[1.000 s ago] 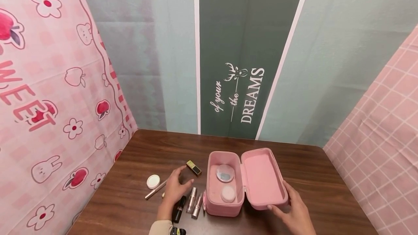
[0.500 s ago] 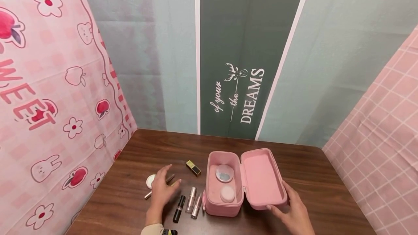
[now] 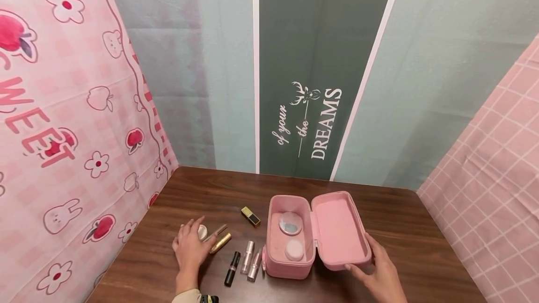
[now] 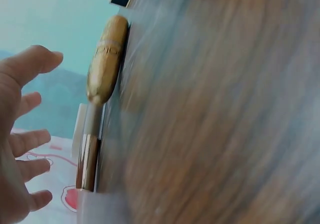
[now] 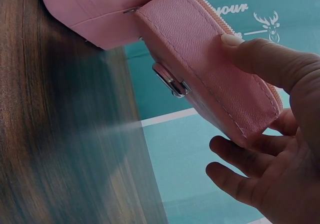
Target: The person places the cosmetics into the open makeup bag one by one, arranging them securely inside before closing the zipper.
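My left hand [image 3: 190,246] hovers over a small white round container [image 3: 202,232], partly hiding it. In the left wrist view its fingers are spread and hold nothing. Beside it lie a slim pencil-like tube [image 3: 219,232] and a gold lipstick tube [image 3: 221,243]. My right hand [image 3: 381,272] grips the raised lid [image 3: 341,230] of a pink cosmetic case [image 3: 288,270], thumb on one side and fingers on the other. Inside the case lie a round clear-topped compact [image 3: 290,224] and a round pale-pink container [image 3: 294,249].
A black tube [image 3: 232,269] and two silvery-pink lipstick tubes [image 3: 247,257] lie left of the case. Farther back is a black-and-gold lipstick [image 3: 250,216]. All rest on a brown wooden table [image 3: 404,228] with patterned cloths hung around it.
My left hand has moved left, from beside the black-and-gold lipstick to over the white round container, uncovering the gold tube. The right hand stays on the lid.
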The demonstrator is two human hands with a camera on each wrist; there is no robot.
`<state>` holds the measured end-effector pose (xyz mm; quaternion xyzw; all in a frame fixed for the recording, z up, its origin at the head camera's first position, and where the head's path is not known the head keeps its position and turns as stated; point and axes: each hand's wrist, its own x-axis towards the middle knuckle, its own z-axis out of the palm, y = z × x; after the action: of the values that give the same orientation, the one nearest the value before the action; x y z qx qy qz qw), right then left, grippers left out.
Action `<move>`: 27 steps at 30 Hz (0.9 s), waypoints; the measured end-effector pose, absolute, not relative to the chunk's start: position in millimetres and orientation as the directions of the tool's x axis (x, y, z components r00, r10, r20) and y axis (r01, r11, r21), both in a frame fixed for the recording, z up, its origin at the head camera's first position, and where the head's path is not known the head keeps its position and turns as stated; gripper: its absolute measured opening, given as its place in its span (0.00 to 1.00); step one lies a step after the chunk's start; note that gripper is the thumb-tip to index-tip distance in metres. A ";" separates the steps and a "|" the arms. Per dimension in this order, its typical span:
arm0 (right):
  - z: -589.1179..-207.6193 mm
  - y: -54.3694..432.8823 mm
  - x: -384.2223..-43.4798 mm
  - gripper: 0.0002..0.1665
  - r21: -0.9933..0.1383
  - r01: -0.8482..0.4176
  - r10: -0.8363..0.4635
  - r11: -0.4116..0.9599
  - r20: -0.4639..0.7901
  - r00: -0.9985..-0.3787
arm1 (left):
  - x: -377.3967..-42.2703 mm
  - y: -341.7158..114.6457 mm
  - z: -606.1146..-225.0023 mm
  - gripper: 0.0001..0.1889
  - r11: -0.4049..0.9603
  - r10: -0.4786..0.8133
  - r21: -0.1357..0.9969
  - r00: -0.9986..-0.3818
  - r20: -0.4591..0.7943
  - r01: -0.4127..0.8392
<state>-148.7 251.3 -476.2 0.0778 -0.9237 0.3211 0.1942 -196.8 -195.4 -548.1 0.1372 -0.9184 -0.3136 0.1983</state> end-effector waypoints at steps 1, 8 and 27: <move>-476.5 251.4 -148.6 0.54 -0.563 -0.268 -0.018 0.782 0.409 -0.912 | -196.4 -196.8 -547.4 0.33 0.771 -0.378 0.620 -0.889 0.259 -0.148; -478.1 252.3 -148.8 0.54 -0.548 -0.267 -0.014 0.793 0.421 -0.907 | -200.3 -202.8 -547.5 0.33 0.755 -0.408 0.626 -0.887 0.217 -0.194; -479.6 252.1 -148.6 0.54 -0.576 -0.252 -0.011 0.778 0.389 -0.921 | -206.0 -212.1 -563.2 0.32 0.642 -0.530 0.745 -0.807 0.261 -0.180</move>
<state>-148.6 252.1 -479.6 0.0712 -0.9244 0.3256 0.1855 -206.0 -212.1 -563.2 0.2030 -0.8749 -0.3714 0.2355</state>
